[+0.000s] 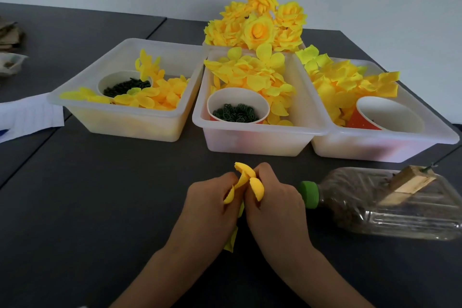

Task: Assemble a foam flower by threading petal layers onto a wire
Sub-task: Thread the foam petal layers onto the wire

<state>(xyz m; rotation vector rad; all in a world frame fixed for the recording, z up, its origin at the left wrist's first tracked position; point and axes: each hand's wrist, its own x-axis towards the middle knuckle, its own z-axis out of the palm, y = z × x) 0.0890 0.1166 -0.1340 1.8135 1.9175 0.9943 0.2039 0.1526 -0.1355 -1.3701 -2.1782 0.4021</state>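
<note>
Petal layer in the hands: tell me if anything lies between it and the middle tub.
Nothing visible does. Both the left hand and right hand grip the yellow petal layer, and only bare dark table separates it from the middle tub.

We find no text, label, brand, number or sign that we can read anywhere in this view. The lined white paper [27, 117] at the left table edge shows us only faint ruling, and the plastic bottle [390, 204] lying on its side carries no label that we can make out.
</note>
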